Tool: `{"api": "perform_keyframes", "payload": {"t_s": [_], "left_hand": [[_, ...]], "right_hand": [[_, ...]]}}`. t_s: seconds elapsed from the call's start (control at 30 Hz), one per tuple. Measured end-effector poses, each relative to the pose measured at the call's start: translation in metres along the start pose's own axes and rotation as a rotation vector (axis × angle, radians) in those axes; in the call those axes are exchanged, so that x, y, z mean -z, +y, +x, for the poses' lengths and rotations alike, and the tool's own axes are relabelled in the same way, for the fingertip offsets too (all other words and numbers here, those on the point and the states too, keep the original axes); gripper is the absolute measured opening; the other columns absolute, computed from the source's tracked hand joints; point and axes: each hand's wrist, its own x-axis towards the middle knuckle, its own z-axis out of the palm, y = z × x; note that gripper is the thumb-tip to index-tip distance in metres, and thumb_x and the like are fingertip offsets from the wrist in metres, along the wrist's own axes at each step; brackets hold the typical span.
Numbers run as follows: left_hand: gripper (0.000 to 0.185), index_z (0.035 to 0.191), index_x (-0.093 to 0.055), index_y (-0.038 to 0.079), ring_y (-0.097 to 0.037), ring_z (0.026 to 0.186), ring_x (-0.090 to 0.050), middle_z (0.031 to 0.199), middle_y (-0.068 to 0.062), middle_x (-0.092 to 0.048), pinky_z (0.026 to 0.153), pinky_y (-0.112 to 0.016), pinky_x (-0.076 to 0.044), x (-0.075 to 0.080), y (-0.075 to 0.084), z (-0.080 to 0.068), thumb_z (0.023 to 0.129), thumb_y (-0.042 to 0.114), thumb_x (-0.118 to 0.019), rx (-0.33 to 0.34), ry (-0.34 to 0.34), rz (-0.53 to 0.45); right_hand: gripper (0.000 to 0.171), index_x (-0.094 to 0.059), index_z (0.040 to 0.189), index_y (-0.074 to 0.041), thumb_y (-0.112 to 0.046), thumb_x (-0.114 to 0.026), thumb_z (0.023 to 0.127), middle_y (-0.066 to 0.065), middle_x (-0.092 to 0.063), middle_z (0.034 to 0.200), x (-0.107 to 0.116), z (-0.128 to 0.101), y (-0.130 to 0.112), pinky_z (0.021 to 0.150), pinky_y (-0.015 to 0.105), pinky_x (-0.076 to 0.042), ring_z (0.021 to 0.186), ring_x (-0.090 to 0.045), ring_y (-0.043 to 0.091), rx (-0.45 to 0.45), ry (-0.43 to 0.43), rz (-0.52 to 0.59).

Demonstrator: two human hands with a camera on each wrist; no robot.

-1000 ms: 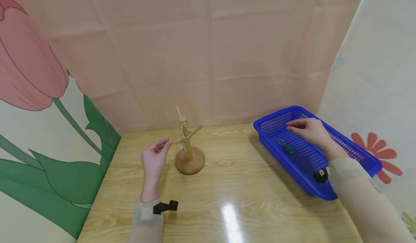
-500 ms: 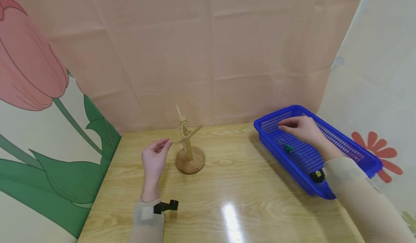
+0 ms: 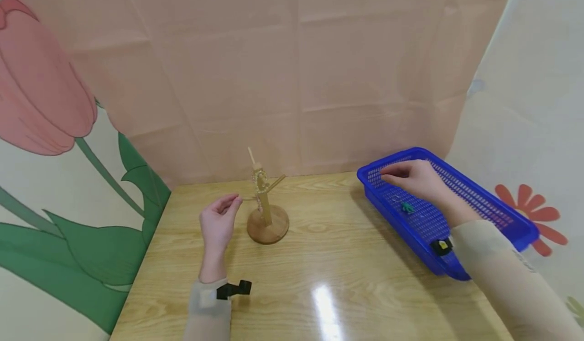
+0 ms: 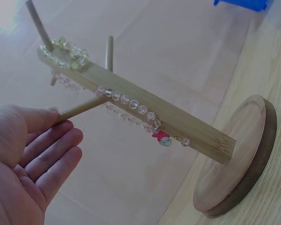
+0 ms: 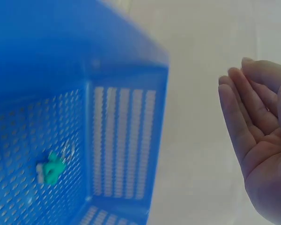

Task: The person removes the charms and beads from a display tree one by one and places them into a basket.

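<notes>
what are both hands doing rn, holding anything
Left hand: open, thumb tip touching a peg of the wooden stand.
Right hand: open, holding nothing, over the blue basket.

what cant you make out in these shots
- Green charm in the blue basket: too small in the head view, blurred in the right wrist view; its shape is unclear.
- Right hand: its palm is hidden by its own back in the head view and cut by the edge in the right wrist view.
- Left hand on the wooden stand: whether it pinches the peg or only touches it is unclear.
</notes>
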Motion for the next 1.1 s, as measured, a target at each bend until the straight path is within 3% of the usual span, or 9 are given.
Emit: {"api": "perform_keyframes", "payload": {"t_s": [0.23, 0.37, 0.43, 0.6, 0.83, 1.1], "left_hand": [[0.017, 0.106, -0.082, -0.002, -0.004, 0.081, -0.075, 0.099, -0.020, -0.080, 0.076, -0.015, -0.059, 0.002, -0.001, 0.000, 0.094, 0.010, -0.085, -0.007, 0.003, 0.007], [0.017, 0.107, -0.081, -0.005, -0.001, 0.079, -0.073, 0.100, -0.023, -0.079, 0.074, -0.013, -0.058, 0.001, 0.000, 0.000, 0.095, 0.007, -0.084, -0.002, 0.014, 0.012], [0.018, 0.108, -0.080, -0.009, -0.002, 0.079, -0.073, 0.101, -0.025, -0.079, 0.074, -0.013, -0.057, 0.001, 0.008, -0.001, 0.096, 0.004, -0.082, 0.004, 0.008, 0.016], [0.018, 0.108, -0.077, -0.014, -0.003, 0.080, -0.074, 0.100, -0.027, -0.078, 0.074, -0.012, -0.057, 0.000, 0.029, -0.006, 0.096, -0.001, -0.079, 0.006, -0.009, 0.022], [0.016, 0.106, -0.080, -0.008, 0.000, 0.078, -0.072, 0.100, -0.026, -0.078, 0.073, -0.012, -0.057, -0.002, 0.002, 0.002, 0.094, 0.003, -0.083, -0.009, 0.025, 0.024], [0.017, 0.105, -0.082, -0.001, -0.006, 0.081, -0.075, 0.099, -0.018, -0.080, 0.075, -0.017, -0.060, 0.001, -0.001, 0.002, 0.094, 0.011, -0.086, -0.021, 0.003, 0.014]], "right_hand": [[0.014, -0.084, 0.111, -0.014, -0.013, -0.081, 0.098, 0.001, -0.081, 0.104, -0.022, -0.001, -0.041, 0.074, 0.020, -0.060, 0.091, -0.076, 0.014, 0.177, -0.020, 0.064], [0.016, -0.085, 0.109, -0.011, -0.004, -0.083, 0.094, 0.003, -0.081, 0.101, -0.036, 0.005, -0.056, 0.072, 0.019, -0.060, 0.087, -0.077, 0.017, 0.248, 0.000, 0.106], [0.015, -0.085, 0.108, -0.010, -0.004, -0.083, 0.094, 0.002, -0.081, 0.100, -0.042, 0.008, -0.061, 0.070, 0.020, -0.060, 0.085, -0.077, 0.020, 0.255, -0.006, 0.125], [0.014, -0.084, 0.110, -0.010, -0.009, -0.083, 0.096, -0.003, -0.081, 0.098, -0.056, 0.015, -0.070, 0.069, 0.026, -0.061, 0.082, -0.075, 0.014, 0.247, -0.041, 0.159], [0.017, -0.083, 0.115, -0.010, -0.014, -0.081, 0.099, 0.000, -0.081, 0.106, -0.079, 0.026, -0.085, 0.078, 0.028, -0.064, 0.092, -0.077, 0.014, 0.229, -0.064, 0.239], [0.018, -0.083, 0.115, -0.008, -0.013, -0.081, 0.098, 0.003, -0.081, 0.106, -0.115, 0.039, -0.116, 0.080, 0.030, -0.064, 0.094, -0.078, 0.018, 0.259, 0.000, 0.336]]}}
